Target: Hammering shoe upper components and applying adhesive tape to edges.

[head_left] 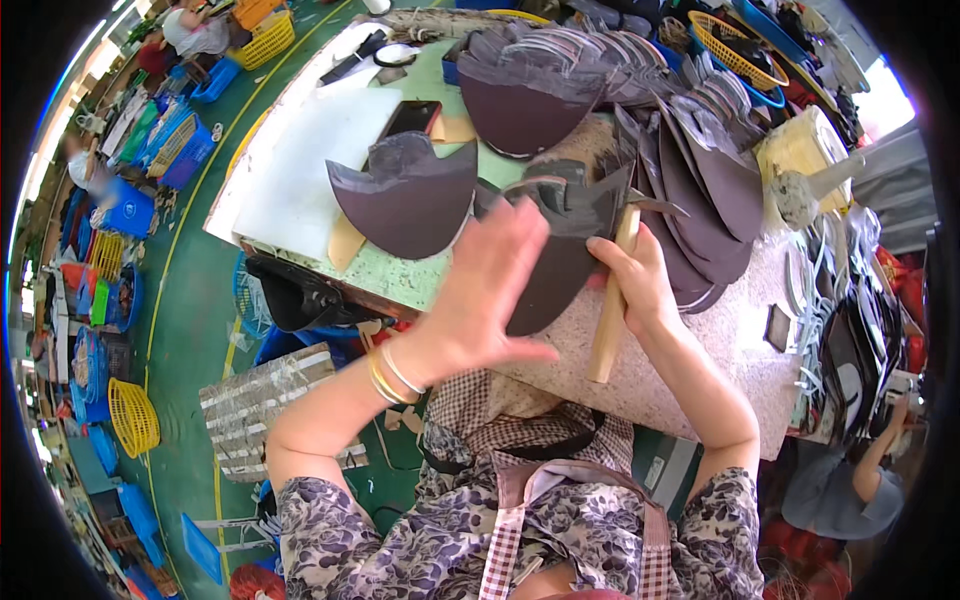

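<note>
My left hand [488,280] is spread, thumb apart from the fingers, over a dark brown shoe-upper piece [560,265]. Whether its fingertips touch the piece cannot be told. My right hand [640,280] grips a hammer [607,335] by its pale wooden handle; the narrow metal head points right, and the thumb lies at the piece's right edge. To the left, a similar loose piece [405,205] with a notched grey upper edge lies on the table. A pile of such pieces [530,105] stands behind, and overlapping ones [705,190] fan out to the right.
A white board [295,170] and a phone [412,118] lie on the worktable's left part. My hands are above a speckled stone slab [735,365]. A cream block [800,155] stands right; yellow baskets [735,50] are behind. Another person [845,490] sits lower right.
</note>
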Demonstrator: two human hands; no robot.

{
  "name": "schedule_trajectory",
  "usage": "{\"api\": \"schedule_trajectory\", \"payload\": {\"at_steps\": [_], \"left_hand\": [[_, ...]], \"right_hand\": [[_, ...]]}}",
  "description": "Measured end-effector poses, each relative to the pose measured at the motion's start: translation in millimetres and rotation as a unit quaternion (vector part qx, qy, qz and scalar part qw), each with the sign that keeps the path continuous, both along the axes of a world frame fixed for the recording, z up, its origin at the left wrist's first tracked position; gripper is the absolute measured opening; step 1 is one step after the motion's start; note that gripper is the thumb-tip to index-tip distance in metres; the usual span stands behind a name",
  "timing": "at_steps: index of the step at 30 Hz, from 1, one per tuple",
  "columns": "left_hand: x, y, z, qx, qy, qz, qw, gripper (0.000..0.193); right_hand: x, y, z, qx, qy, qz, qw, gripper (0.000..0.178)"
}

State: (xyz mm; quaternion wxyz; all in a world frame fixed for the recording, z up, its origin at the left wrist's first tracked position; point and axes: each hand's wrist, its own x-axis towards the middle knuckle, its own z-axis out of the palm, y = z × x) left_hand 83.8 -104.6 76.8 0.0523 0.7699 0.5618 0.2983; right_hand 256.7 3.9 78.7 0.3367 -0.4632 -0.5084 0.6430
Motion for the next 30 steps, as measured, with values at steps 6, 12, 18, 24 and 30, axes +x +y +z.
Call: {"api": "schedule_trajectory", "payload": {"at_steps": [6,12,18,24,30], "left_hand": [[7.0,13.9,-18.9,-0.013,-0.1,0.002,0.995,0.056],[5.9,6.5,3.7,-0.098,-0.341,0.048,0.934,0.035],[-61.3,8.0,19.9,-0.007,-0.472,0.102,0.876,0.035],[-210.1,-105.1,50.7,0.144,-0.728,0.113,0.661,0.04],[-104.0,-113.1,112.5,0.218,-0.402,0.253,0.853,0.036]], "right_hand": [[-3.5,0.6,-8.8,0.034,0.102,0.018,0.994,0.038],[-18.6,1.3,-39.2,0.139,0.044,0.028,0.989,0.049],[0.4,4.7,-32.8,0.071,0.09,0.038,0.993,0.045],[40.3,10.5,-4.1,0.081,0.067,0.094,0.99,0.05],[-0.4,21.2,6.8,0.129,-0.003,0.088,0.988,0.055]]}}
